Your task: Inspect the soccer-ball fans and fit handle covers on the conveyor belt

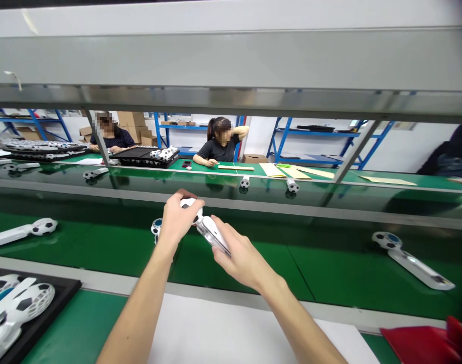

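Over the green belt, both hands hold one white device (211, 231) with a football-patterned round head. My left hand (178, 215) grips the head, fingers wrapped round it. My right hand (240, 253) is closed on the handle, thumb below and fingers above. The device slants from upper left to lower right. Partly hidden behind my left forearm, another football-headed device (156, 227) lies on the belt. One more device (413, 260) rests on the belt at the right, and another (24, 232) at the left.
A black tray (69, 290) with several devices sits at the lower left. White paper (215, 328) lies under my forearms, and a red item (420, 344) at the lower right. Metal posts and a beam (231, 60) cross above the belt. Two people sit across the line.
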A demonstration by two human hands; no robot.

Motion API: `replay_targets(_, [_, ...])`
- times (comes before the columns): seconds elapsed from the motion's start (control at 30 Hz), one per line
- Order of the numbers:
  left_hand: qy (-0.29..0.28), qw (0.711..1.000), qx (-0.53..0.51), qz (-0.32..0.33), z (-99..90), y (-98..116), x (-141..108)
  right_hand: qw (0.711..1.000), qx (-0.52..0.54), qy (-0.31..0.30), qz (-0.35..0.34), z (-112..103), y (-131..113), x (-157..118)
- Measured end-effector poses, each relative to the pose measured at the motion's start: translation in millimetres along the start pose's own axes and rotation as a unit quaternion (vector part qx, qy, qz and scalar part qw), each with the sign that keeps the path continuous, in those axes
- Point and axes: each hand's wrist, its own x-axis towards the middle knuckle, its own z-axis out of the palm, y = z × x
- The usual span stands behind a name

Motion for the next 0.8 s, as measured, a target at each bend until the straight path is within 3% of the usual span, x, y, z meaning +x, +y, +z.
replay_targets(0.17, [0.025, 0.998, 0.016, 0.047, 0.5, -1.4, -1.6, 1.0, -0.019, 0.0, -0.01, 4.6, -4.0, 0.5])
replay_targets(0.3, [0.015, 0.99, 0.067, 0.125, 19.1, -1.5, -16.5, 0.993, 0.045, 0.093, 0.064, 15.5, -6.0, 4.1])
replay_targets(0.37, [-0.043, 0.986, 0.064, 0.146, 32.8, 0.7, -29.3, 0.98, 0.078, 0.154, 0.102, 18.5, 0.3, 6.0])
replay_targets(0.43, [-0.138, 0.978, 0.035, 0.153, 42.1, 3.4, -39.4, 0.966, 0.09, 0.214, 0.117, 16.6, 12.6, 7.5])
replay_targets(0.5, [-0.202, 0.969, 0.0, 0.145, 41.4, 3.8, -40.1, 0.943, 0.106, 0.29, 0.124, 8.5, 27.6, 9.3])
replay_targets(0.53, [-0.205, 0.969, -0.003, 0.136, 36.7, 2.2, -35.8, 0.928, 0.121, 0.33, 0.126, 2.2, 34.5, 10.4])
replay_targets(0.6, [-0.154, 0.98, 0.043, 0.12, 20.4, -5.5, -18.8, 0.897, 0.166, 0.39, 0.129, -14.3, 44.0, 12.4])
replay_targets(0.67, [-0.082, 0.979, 0.162, 0.089, 0.6, -19.3, 4.0, 0.874, 0.218, 0.415, 0.128, -34.2, 44.7, 11.1])
replay_targets(0.73, [-0.035, 0.951, 0.306, 0.017, -15.5, -36.9, 25.1, 0.856, 0.253, 0.434, 0.125, -55.3, 35.6, 1.6])
replay_targets(0.8, [-0.013, 0.925, 0.377, -0.044, -23.3, -55.5, 39.3, 0.841, 0.275, 0.453, 0.108, -75.4, 19.8, -19.4])
